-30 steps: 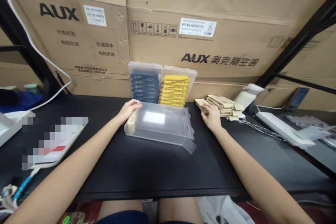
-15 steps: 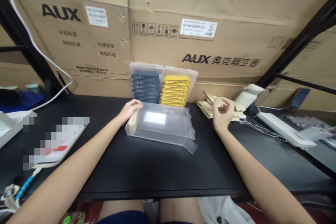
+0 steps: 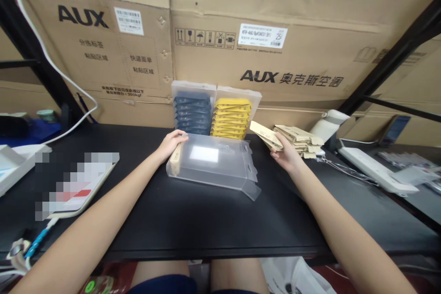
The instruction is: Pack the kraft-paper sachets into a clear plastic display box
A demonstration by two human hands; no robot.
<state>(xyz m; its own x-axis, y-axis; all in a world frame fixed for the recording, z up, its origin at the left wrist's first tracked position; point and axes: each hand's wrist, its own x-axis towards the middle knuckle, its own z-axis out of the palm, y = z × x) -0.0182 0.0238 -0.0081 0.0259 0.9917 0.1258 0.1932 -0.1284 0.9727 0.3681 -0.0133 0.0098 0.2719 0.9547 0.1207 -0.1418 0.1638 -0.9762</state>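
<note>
My left hand point(image 3: 172, 144) is closed on the upper left corner of a clear plastic box point(image 3: 223, 165), which lies on its side on the black table. Its flap end opens to the right, and one cream packet point(image 3: 176, 161) stands inside at the left end. Between the thumb and fingers of my right hand point(image 3: 286, 154) is a flat cream packet point(image 3: 263, 134), held right of the box. Just beyond that hand lies a pile of similar cream packets point(image 3: 299, 137). Behind the box stand two clear boxes, one with blue packets point(image 3: 192, 112), one with yellow packets point(image 3: 230, 117).
A white bottle point(image 3: 327, 125) leans behind the pile. A white device point(image 3: 377, 172) lies at the right, with cords beside it. To the left are a partly blurred phone or tablet point(image 3: 82, 188) and a white tray point(image 3: 20, 163). Large cardboard boxes point(image 3: 206, 64) form the back wall.
My right hand has picked a cream packet off the pile and moved slightly left with it. My left hand and the clear box stay put.
</note>
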